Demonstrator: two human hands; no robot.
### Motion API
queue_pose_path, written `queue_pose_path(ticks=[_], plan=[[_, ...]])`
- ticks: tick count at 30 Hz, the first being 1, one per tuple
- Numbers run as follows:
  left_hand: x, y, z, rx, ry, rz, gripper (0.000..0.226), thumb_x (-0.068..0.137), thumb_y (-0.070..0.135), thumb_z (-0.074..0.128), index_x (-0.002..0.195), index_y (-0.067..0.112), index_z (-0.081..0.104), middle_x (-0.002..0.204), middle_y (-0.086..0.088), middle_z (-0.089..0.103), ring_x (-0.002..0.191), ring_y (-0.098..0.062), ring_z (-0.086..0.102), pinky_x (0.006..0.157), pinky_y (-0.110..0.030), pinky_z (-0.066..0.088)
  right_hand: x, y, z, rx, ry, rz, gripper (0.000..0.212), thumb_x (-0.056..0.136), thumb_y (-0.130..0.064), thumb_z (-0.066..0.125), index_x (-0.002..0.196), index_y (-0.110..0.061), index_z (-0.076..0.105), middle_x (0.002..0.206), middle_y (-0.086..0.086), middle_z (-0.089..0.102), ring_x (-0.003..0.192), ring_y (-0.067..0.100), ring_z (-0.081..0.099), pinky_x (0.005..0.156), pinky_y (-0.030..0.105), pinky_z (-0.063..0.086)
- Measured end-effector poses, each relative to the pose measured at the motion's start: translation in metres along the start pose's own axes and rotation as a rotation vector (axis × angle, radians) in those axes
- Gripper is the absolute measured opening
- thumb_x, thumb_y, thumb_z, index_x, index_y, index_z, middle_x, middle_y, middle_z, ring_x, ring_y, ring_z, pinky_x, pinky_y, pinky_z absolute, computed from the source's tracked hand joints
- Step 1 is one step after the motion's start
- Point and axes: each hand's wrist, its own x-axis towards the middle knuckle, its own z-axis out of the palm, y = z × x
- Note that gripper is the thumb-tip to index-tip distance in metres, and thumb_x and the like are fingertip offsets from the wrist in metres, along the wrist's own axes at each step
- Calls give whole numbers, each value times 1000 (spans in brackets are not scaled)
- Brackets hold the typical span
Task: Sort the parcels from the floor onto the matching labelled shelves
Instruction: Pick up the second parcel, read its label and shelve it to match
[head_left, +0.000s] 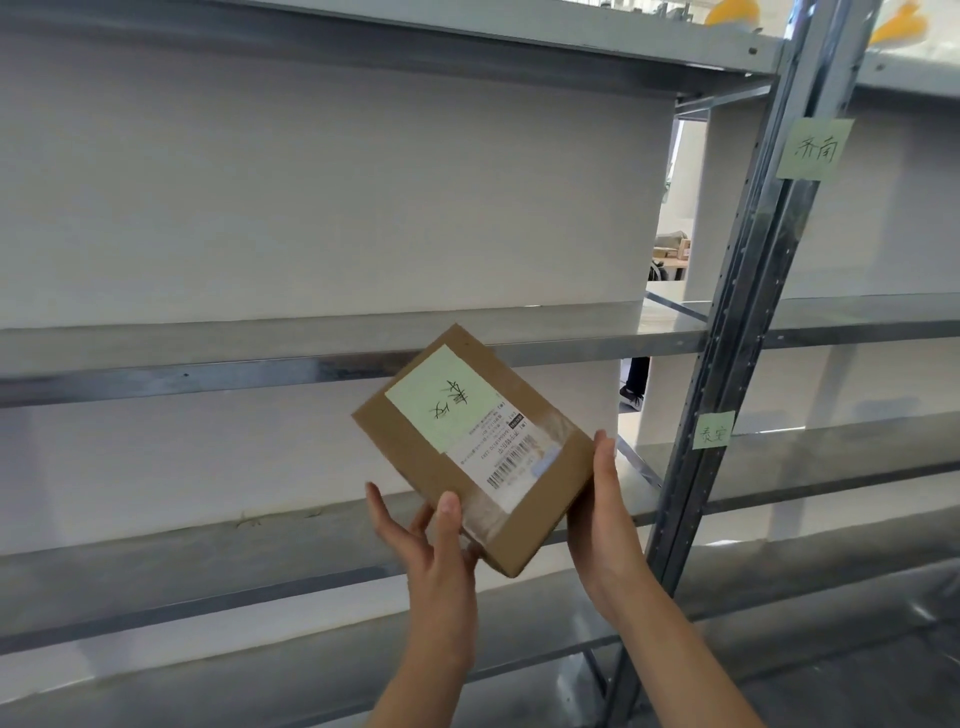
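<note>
Holding one parcel (474, 449) up in front of the rack, both hands on it. Left hand (436, 540) cups the lower-left corner, thumb lying on the top face, fingers spread loosely underneath. Right hand (605, 512) is flat against the right edge, fingers extended, not curled. Box is tilted, its long axis running from 11 to 5 o'clock.

Step in hand, as I judge it: reading and matching. Green note (441, 397) on the box carries handwritten characters, turned sideways from this view, so I can't read them for sure. Printed label (511, 457) with barcode sits just beside it at 5 o'clock.

Two green tags on the upright (727, 364): upper tag (815, 148) at 1 o'clock from the box, lower tag (713, 430) at 3 o'clock. The note looks closer to the lower tag, but that's a guess.

Next move calls for confirming the match, then setting the box flat on that tier. It also needs clearing the shelf lip without clipping the upright.

Shelves: middle shelf (208, 343) and lower shelf (156, 540) show nothing on them in view. Only yellowish shapes (732, 11), too cut off to identify, show above the top shelf at 1 o'clock.
</note>
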Motion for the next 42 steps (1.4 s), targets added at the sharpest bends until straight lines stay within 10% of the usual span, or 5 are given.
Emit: queue_pose_path(ticks=[6, 14, 22, 35, 42], plan=[[-9, -12, 11, 4, -36, -49, 121, 47, 85, 76, 143, 71, 5, 148, 2, 52, 128, -20, 60, 96, -40, 55, -4, 7, -3, 59, 45, -4, 111, 64, -90, 58, 156, -46, 15, 149, -4, 52, 134, 20, 54, 113, 51, 43], [2, -3, 13, 7, -155, -13, 100, 56, 78, 78, 138, 73, 21, 147, 7, 52, 129, -18, 61, 96, -39, 58, -7, 7, 0, 14, 18, -118, 85, 74, -78, 55, 150, -49, 29, 140, -7, 60, 126, 18, 60, 102, 46, 53], [50, 35, -37, 156, -139, 56, 64, 97, 69, 24, 148, 38, 47, 158, 15, 44, 151, -6, 30, 127, -41, 11, -2, -16, -22, 106, 78, -54, 65, 87, -62, 53, 144, -32, 48, 130, 3, 69, 114, 22, 69, 83, 41, 61], [70, 78, -50, 379, -326, -80, 71, 89, 70, 36, 138, 25, 59, 125, -10, 73, 115, -33, 70, 94, -46, 56, -5, -33, -21, -63, -41, 66, 42, 87, -53, 50, 123, -32, 60, 111, 1, 77, 98, 17, 76, 81, 39, 58], [74, 78, -63, 467, -374, -157, 107, 58, 101, 44, 135, 29, 62, 126, -6, 73, 118, -30, 69, 103, -56, 52, -10, -35, -25, -57, -111, 220, 48, 87, -55, 51, 123, -26, 63, 111, 5, 78, 101, 23, 74, 93, 43, 54]])
